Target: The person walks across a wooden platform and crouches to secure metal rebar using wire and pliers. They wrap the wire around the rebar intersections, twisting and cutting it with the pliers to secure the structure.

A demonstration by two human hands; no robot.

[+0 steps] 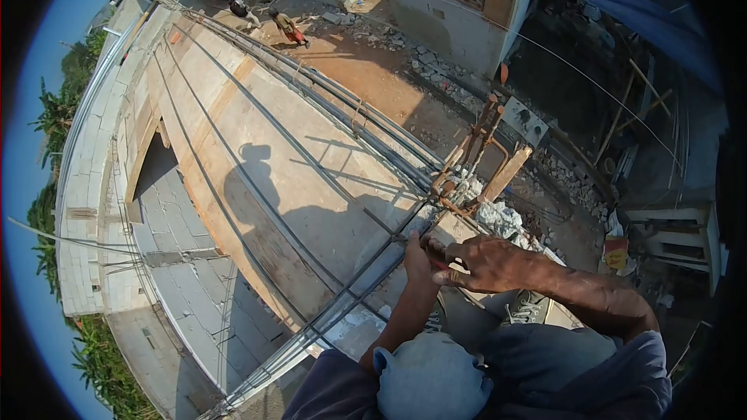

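My left hand [419,257] is closed at a crossing of steel bars, its fingertips near the bar ends; what it pinches is too small to make out. Beside it, my right hand [486,263] wraps round a red-handled tool [437,263], mostly hidden by the fingers. The two hands are nearly touching. Long steel bars [299,148] run over the plywood deck [311,117], crossing other bars [342,295] left of my hands. Just beyond my hands stand rusty bent bars [475,140] and a wooden stake [507,173].
Far below, a person [288,29] in red walks on the dirt, near another person [241,9]. An opening in the deck [159,163] lies at the left. White crumpled sacking [500,220] and rubble [443,70] are at the right. My shoes [527,307] are close under my hands.
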